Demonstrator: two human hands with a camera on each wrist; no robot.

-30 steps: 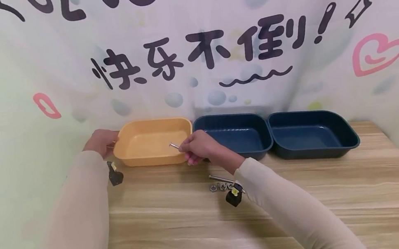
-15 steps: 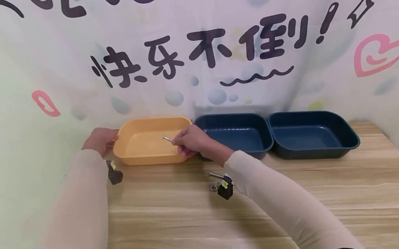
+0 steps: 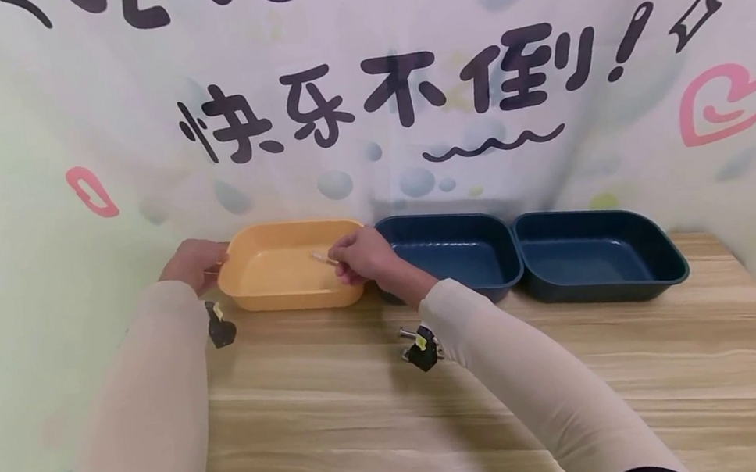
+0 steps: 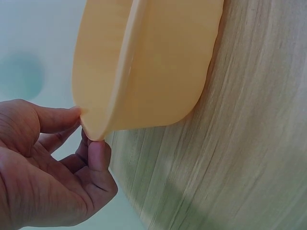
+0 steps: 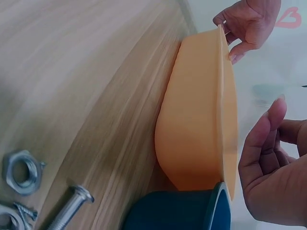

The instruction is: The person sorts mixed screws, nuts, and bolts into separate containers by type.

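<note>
L hand (image 3: 192,263): pinches rim of yellow tray (image 3: 244,300), thumb + fingers.
R hand (image 3: 362,255): over tray, fingers curled on small bolt (image 3: 321,256), prob. pinched.

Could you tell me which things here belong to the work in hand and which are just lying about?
In hand: yellow tray, pinched at its rim by the left hand; bolt, held by the right hand.
Lying about: two blue trays, loose nuts and bolt.

Orange tray (image 3: 265,297), two navy trays (image 3: 468,276), wood-grain table (image 3: 388,431)
</note>
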